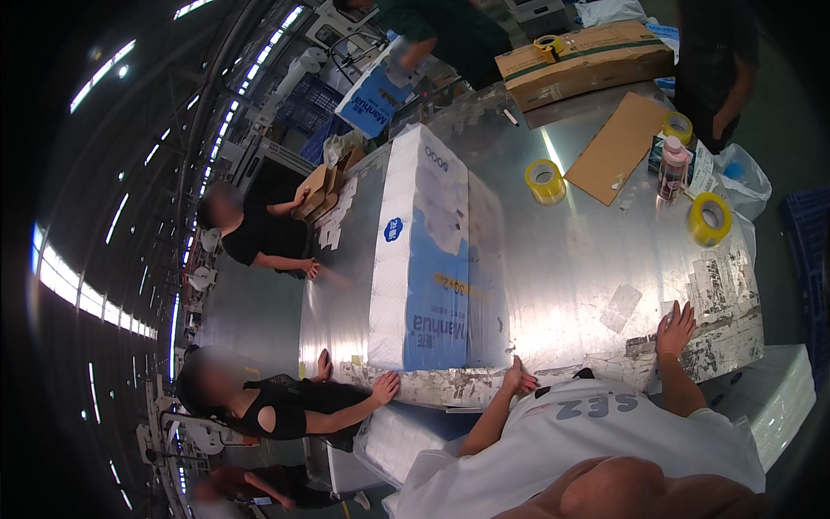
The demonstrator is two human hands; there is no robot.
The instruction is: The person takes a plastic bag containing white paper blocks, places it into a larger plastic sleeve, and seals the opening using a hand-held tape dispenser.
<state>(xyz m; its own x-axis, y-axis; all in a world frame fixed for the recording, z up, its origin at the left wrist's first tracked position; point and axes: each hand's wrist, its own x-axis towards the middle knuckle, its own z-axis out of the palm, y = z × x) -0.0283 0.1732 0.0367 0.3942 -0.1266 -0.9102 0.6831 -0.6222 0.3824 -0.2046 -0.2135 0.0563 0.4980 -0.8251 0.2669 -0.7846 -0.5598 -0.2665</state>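
My right hand (677,330) lies flat on the metal table (588,259) near its front edge, fingers spread, holding nothing. At the same edge, further left, rests my left hand (517,379), thumb apart and fingers loosely out, with nothing seen in it. Nearest to it is a long white and blue plastic-wrapped pack (421,259), which looks like tissue paper. The pack lies across the table, its near end at the front edge, apart from both hands.
Yellow tape rolls (545,182), a flat cardboard sheet (616,149) and a pink-capped bottle (673,169) lie to the right. A long carton (588,65) stands at the back. Co-workers (268,229) stand around the table; one's hand (386,387) touches the edge left of the pack.
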